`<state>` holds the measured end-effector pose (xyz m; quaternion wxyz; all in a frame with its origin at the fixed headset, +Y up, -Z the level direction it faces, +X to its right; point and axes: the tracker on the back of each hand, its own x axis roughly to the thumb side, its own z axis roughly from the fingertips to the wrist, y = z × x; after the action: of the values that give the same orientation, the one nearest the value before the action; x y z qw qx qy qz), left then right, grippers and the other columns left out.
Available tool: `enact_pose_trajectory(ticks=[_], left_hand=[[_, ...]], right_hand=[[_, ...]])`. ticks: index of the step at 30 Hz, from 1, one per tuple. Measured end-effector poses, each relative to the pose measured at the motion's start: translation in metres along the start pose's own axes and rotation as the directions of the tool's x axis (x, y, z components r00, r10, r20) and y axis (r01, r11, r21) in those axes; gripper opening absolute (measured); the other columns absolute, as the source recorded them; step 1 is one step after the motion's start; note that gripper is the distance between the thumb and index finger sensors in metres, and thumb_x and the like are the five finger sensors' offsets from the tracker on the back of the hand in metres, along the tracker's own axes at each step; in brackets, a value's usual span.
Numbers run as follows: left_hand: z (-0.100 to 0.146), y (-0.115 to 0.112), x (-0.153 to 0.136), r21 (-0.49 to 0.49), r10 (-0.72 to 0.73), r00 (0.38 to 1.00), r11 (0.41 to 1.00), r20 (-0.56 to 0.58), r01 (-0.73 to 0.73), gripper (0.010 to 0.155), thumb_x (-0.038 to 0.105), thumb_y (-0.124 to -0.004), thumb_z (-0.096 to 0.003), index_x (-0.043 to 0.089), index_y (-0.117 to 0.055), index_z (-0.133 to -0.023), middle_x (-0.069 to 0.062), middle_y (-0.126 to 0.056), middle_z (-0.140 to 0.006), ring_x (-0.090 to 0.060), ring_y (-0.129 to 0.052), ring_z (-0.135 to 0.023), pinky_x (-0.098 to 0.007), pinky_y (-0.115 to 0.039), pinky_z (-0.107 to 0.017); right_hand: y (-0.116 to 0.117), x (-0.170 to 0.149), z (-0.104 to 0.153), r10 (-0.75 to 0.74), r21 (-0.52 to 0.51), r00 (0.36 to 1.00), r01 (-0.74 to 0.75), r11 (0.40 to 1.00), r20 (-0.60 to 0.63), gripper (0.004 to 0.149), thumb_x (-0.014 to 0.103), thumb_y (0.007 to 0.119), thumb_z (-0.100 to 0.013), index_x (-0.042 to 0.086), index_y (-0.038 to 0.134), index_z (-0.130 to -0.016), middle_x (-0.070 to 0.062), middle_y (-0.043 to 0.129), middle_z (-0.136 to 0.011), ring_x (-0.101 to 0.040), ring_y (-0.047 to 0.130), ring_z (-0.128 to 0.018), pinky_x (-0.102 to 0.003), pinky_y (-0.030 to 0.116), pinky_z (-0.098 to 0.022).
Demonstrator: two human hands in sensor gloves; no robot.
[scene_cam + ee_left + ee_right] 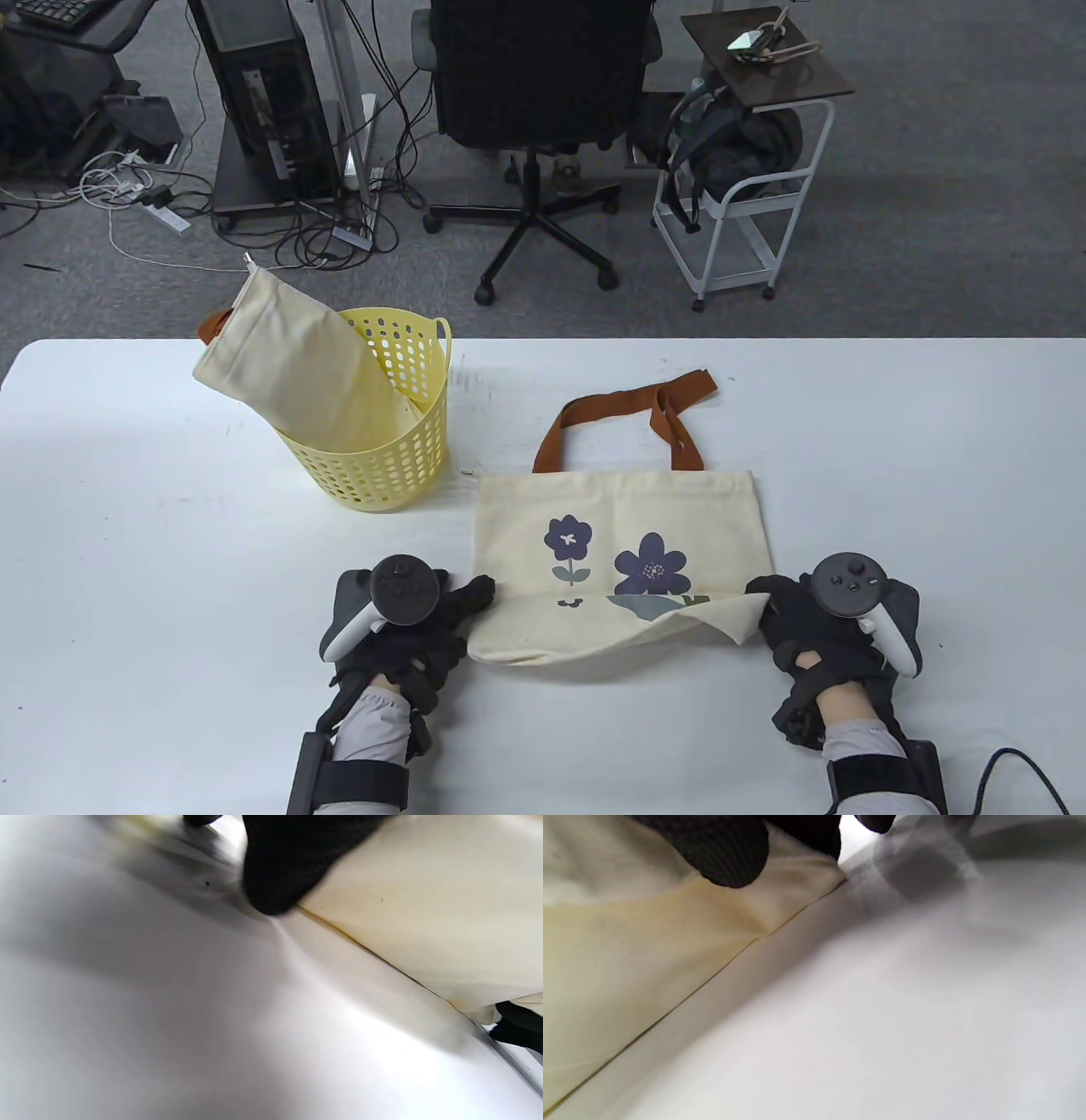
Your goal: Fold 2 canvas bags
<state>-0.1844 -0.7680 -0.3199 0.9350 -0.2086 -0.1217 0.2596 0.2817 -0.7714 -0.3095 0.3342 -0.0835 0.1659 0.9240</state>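
The flowered canvas bag (619, 552) lay flat on the bench (127, 552) with its near edge lifted, the first fold only begun. The left hand (407, 628) gripped the near left corner and the right hand (827, 628) the near right, fingers (729, 853) closed on cloth. The second bag (297, 365) sat unfolded in the yellow basket (399, 458), so most work remained.

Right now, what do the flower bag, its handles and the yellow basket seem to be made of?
Flower bag: probably unbleached canvas, matte cream, printed with flowers; it creases and sags where the left hand and right hand lift its near edge.
Handles: flat rust-brown strap, likely woven cotton webbing; it lies limp and twisted.
Basket: likely moulded plastic, smooth pale yellow; the wall has regular oval holes and a stiff rim.
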Motion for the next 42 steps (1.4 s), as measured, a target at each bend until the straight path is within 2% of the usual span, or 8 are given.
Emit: enact_pose_trajectory(ticks=[3,11,13,16,18,20,30,42], left_hand=[[0.002,-0.001,0.006,0.095,-0.052,0.998,0.994,-0.028,0.054,0.060,0.043,-0.086,-0.0558,0.029,-0.065,-0.111,0.009,-0.084,-0.106,-0.034,-0.049,-0.113,-0.073,-0.035,-0.074],[0.008,-0.007,0.019,0.289,-0.093,0.989,0.950,-0.115,0.122,0.055,0.041,-0.082,-0.0582,0.017,-0.072,-0.107,0.006,-0.100,-0.085,-0.032,-0.075,-0.101,-0.070,-0.049,-0.072],[0.008,-0.008,0.023,0.318,-0.131,0.982,0.933,-0.139,0.169,0.055,0.040,-0.083,-0.0579,0.015,-0.072,-0.106,0.006,-0.102,-0.081,-0.032,-0.079,-0.098,-0.070,-0.050,-0.072],[0.008,-0.009,0.026,0.331,-0.145,0.977,0.925,-0.154,0.189,0.055,0.039,-0.084,-0.0577,0.013,-0.074,-0.105,0.005,-0.103,-0.078,-0.033,-0.081,-0.096,-0.069,-0.051,-0.071],[0.008,-0.009,0.026,0.336,-0.140,0.976,0.922,-0.168,0.190,0.055,0.039,-0.084,-0.0576,0.012,-0.074,-0.104,0.005,-0.103,-0.077,-0.032,-0.082,-0.095,-0.069,-0.052,-0.071],[0.008,-0.009,0.026,0.349,-0.140,0.974,0.917,-0.179,0.196,0.055,0.039,-0.085,-0.0573,0.010,-0.076,-0.104,0.003,-0.104,-0.075,-0.032,-0.083,-0.093,-0.069,-0.052,-0.070],[0.004,-0.013,0.042,0.363,-0.270,0.917,0.856,-0.292,0.368,0.050,0.034,-0.082,-0.0579,0.002,-0.085,-0.096,-0.002,-0.108,-0.061,-0.031,-0.094,-0.080,-0.069,-0.052,-0.069],[-0.006,-0.018,0.053,0.283,-0.416,0.828,0.799,-0.375,0.530,0.047,0.033,-0.081,-0.0580,-0.004,-0.092,-0.085,0.000,-0.106,-0.044,-0.026,-0.102,-0.055,-0.067,-0.058,-0.067]], right_hand=[[0.000,0.000,0.000,-0.005,-0.001,1.000,0.005,1.000,0.005,0.048,0.040,0.069,-0.054,0.020,0.067,-0.098,-0.008,0.072,-0.095,-0.039,0.039,-0.103,-0.069,0.026,-0.071],[0.002,0.001,-0.001,0.014,0.004,1.000,-0.014,1.000,0.015,0.049,0.041,0.070,-0.054,0.013,0.068,-0.095,-0.013,0.078,-0.081,-0.034,0.048,-0.099,-0.072,0.027,-0.070],[0.002,0.001,-0.001,0.013,0.022,0.999,-0.014,1.000,0.031,0.058,0.050,0.071,-0.052,0.012,0.068,-0.095,-0.014,0.077,-0.081,-0.035,0.047,-0.099,-0.072,0.025,-0.070],[0.007,0.004,-0.001,0.048,0.095,0.998,-0.052,0.994,0.049,0.076,0.055,0.084,-0.044,0.012,0.057,-0.102,-0.015,0.067,-0.088,-0.038,0.036,-0.101,-0.074,0.019,-0.069],[0.006,0.007,0.000,0.111,0.027,0.993,-0.112,0.993,0.030,0.056,0.035,0.082,-0.051,0.016,0.061,-0.099,-0.011,0.071,-0.087,-0.035,0.041,-0.101,-0.073,0.022,-0.071],[0.003,0.009,0.001,0.112,-0.045,0.993,-0.110,0.993,0.029,0.045,0.030,0.075,-0.054,0.015,0.070,-0.095,-0.011,0.080,-0.083,-0.036,0.053,-0.098,-0.073,0.027,-0.071],[0.004,0.026,0.004,0.288,-0.237,0.958,-0.279,0.931,0.005,0.046,0.036,0.070,-0.052,0.007,0.078,-0.087,-0.010,0.094,-0.061,-0.030,0.079,-0.080,-0.071,0.037,-0.072],[0.013,0.031,-0.004,0.368,-0.251,0.927,-0.375,0.892,-0.079,0.047,0.040,0.072,-0.051,0.005,0.082,-0.081,-0.006,0.093,-0.045,-0.027,0.087,-0.064,-0.067,0.046,-0.070]])
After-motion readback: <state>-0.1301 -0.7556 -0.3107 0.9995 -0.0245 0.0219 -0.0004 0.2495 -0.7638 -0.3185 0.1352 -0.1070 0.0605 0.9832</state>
